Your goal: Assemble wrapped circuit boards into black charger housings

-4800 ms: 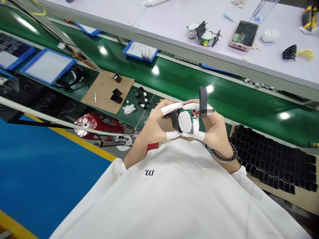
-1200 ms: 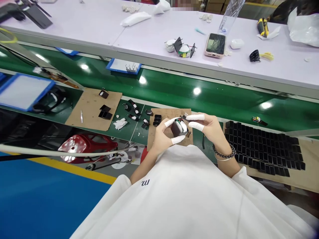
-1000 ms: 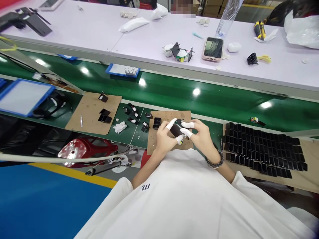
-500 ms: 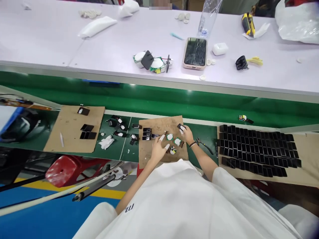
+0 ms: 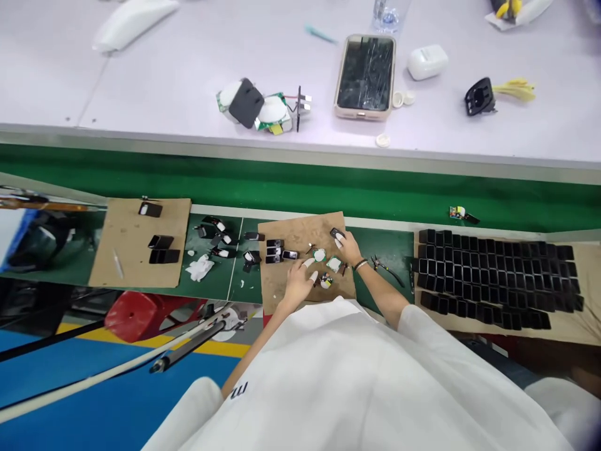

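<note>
My left hand rests on a brown cardboard sheet with its white-capped fingertips spread, touching a small white and green assembly. My right hand reaches to the sheet's far right, fingertips pinched on a small black part. More small white and green pieces lie between the two hands. A row of black parts sits on the sheet to the left of my left hand.
A big tray of black housings lies at right, pliers beside my right wrist. Another cardboard sheet with black parts lies at left. Beyond the green belt, a white table carries a phone, an earbud case and assembled units.
The hands, earlier holding one assembly together near my chest, have lowered to the cardboard and separated. The assembly now lies on the sheet. The view has pulled back.
</note>
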`<state>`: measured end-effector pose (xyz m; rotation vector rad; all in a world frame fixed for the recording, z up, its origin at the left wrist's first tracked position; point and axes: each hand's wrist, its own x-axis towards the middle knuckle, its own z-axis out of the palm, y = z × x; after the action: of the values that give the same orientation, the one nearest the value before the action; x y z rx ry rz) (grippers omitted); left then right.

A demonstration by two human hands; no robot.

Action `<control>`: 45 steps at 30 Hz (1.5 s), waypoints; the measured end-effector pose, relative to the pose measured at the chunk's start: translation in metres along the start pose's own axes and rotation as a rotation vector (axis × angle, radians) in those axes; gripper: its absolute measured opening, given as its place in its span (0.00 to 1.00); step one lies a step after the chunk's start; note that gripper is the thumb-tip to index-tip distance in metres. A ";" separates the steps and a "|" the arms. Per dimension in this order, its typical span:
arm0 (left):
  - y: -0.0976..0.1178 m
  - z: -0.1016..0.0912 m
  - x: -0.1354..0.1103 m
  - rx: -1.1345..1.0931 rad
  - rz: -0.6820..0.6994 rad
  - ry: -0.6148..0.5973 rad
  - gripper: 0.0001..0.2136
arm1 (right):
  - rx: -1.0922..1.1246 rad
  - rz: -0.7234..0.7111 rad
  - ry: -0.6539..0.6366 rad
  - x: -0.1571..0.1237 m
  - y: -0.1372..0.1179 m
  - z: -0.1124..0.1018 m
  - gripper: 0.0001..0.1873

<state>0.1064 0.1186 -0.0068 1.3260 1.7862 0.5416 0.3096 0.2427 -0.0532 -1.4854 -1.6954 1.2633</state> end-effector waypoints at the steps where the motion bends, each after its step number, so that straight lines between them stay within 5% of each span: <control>1: 0.002 0.000 0.000 -0.024 0.017 -0.002 0.18 | 0.013 0.013 0.013 0.001 -0.005 -0.001 0.13; 7: 0.032 -0.006 0.003 -0.194 0.119 0.069 0.29 | 0.174 0.066 0.129 -0.023 -0.057 0.002 0.14; 10: 0.060 -0.020 -0.001 -0.331 0.234 0.124 0.38 | 0.301 0.039 0.171 -0.058 -0.098 0.009 0.20; 14: 0.094 -0.049 -0.027 -0.468 0.393 0.144 0.33 | 0.409 -0.018 0.196 -0.112 -0.153 -0.001 0.26; 18: 0.108 -0.074 -0.062 -0.704 0.406 0.003 0.35 | 0.295 -0.189 0.118 -0.149 -0.198 -0.037 0.23; 23: 0.101 -0.084 -0.078 -0.999 0.370 -0.210 0.38 | 0.192 -0.456 0.044 -0.169 -0.235 -0.069 0.06; 30: 0.086 -0.078 -0.087 -1.169 0.278 -0.432 0.42 | 0.586 -0.217 -0.119 -0.158 -0.240 -0.063 0.13; 40: 0.079 -0.080 -0.086 -1.333 0.130 -0.411 0.43 | 0.574 -0.236 -0.099 -0.159 -0.234 -0.046 0.08; 45: 0.093 -0.084 -0.093 -1.552 -0.012 -0.404 0.35 | 0.615 -0.153 -0.072 -0.152 -0.230 -0.041 0.08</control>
<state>0.1003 0.0761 0.1428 0.2470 0.5872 1.1787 0.2805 0.1212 0.1959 -0.9371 -1.2610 1.5783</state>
